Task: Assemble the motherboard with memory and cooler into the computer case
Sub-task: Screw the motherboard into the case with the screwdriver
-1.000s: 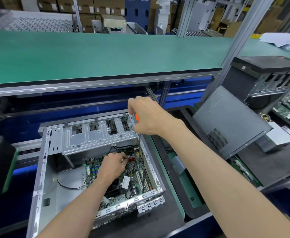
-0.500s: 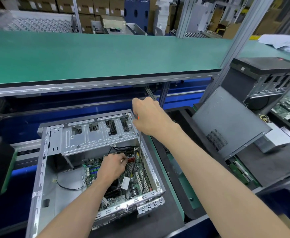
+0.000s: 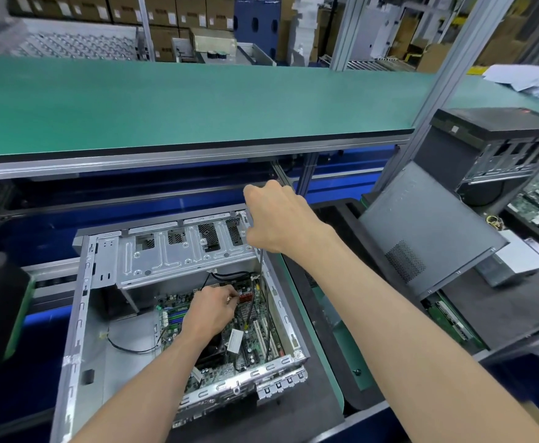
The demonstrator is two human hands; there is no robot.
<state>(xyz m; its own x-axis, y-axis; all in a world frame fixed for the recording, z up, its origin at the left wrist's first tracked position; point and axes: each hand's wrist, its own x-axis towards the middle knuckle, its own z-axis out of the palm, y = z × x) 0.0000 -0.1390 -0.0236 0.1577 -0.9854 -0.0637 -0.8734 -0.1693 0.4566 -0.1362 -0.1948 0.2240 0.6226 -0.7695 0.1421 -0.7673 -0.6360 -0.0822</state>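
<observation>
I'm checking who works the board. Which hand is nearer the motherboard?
Left. The left hand is down inside the case, fingers at the motherboard; the right hand is above the case's far right corner, gripping a screwdriver.

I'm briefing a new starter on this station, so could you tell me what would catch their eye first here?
The open computer case lying low in the middle, with the green motherboard inside. The left hand reaches in and pinches something small near the board's far edge, while the right hand above the case's far right corner grips a screwdriver pointing down. A broad green shelf spans the bench behind.
</observation>
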